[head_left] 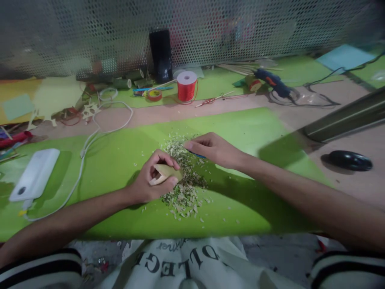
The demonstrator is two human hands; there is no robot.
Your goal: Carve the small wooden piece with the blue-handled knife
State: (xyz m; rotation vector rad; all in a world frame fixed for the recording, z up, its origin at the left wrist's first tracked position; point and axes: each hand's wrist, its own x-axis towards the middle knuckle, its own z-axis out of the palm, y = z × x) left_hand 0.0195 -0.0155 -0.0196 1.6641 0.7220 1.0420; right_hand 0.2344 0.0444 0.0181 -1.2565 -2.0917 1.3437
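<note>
My left hand (152, 180) is closed around a short hollow bamboo piece (165, 173), held just above a green mat (246, 132). My right hand (212, 148) is closed on a small blue-handled tool (197, 155), only its blue edge showing under the fingers. Both hands hover over a heap of bamboo shavings (183, 184) in the middle of the mat. The right hand sits a little beyond and to the right of the bamboo piece.
A white power bank (34, 174) with a white cable (99, 132) lies at left. At the back stand a red thread spool (186, 85), a black phone (161, 54), tape rolls and a blue glue gun (272, 82). A black mouse (350, 160) sits at right.
</note>
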